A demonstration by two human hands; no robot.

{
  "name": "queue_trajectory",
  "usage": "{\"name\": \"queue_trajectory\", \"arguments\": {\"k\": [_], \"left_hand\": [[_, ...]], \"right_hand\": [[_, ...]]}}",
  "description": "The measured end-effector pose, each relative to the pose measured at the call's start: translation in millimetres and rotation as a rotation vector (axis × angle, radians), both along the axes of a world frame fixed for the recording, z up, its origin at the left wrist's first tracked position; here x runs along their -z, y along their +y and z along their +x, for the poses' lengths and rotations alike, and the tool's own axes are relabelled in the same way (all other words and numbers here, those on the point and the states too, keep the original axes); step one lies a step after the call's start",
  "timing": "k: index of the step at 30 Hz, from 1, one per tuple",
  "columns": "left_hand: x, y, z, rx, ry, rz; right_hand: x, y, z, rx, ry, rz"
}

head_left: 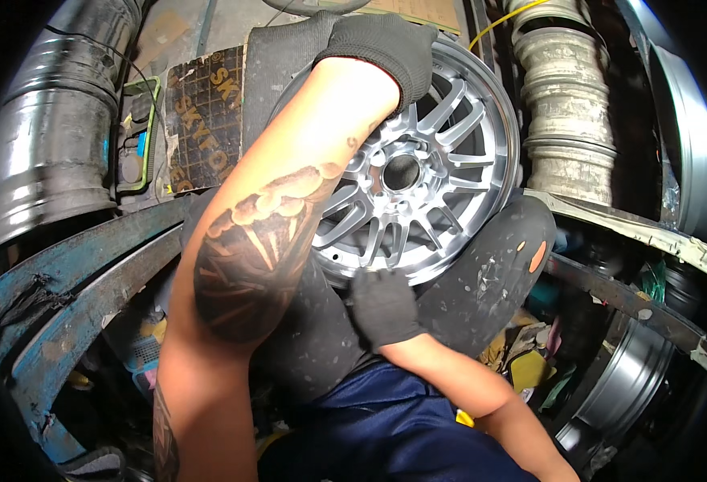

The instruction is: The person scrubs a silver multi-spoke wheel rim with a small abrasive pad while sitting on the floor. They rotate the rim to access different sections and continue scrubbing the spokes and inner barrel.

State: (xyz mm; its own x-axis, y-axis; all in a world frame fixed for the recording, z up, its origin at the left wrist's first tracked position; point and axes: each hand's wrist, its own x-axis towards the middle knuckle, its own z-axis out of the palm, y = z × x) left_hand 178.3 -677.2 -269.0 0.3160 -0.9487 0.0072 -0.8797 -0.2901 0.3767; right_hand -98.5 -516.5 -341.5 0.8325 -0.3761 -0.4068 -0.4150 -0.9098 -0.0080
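A silver multi-spoke wheel rim [402, 173] rests tilted between my knees, its spoked face toward me. My left hand [382, 50], in a dark grey knitted glove, reaches across to its far edge. That hand looks closed on the edge, though its fingertips are hidden behind the back of the glove. At the near edge my right hand [384, 307], gloved the same way, has its fingers bent over the lip of the wheel. My tattooed left forearm covers part of the wheel's left side.
Stacked bare rims [566, 120] stand at the right, and larger shiny metal cylinders [56, 120] at the left. A printed dark board [202, 120] lies left of the wheel. Worn blue metal bars [72, 281] flank my left side; another rim [627, 373] sits low at the right.
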Motion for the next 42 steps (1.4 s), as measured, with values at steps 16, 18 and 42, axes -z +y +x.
{"name": "queue_trajectory", "arguments": {"k": [16, 18, 42], "left_hand": [[4, 8, 5, 0.018, 0.003, -0.016], [-16, 16, 8, 0.106, 0.013, -0.093], [9, 4, 2, 0.042, -0.029, -0.104]], "right_hand": [[-7, -13, -17, -0.026, -0.106, -0.027], [-6, -19, -22, 0.044, 0.002, -0.008], [-63, -71, -49, 0.122, -0.034, 0.592]]}}
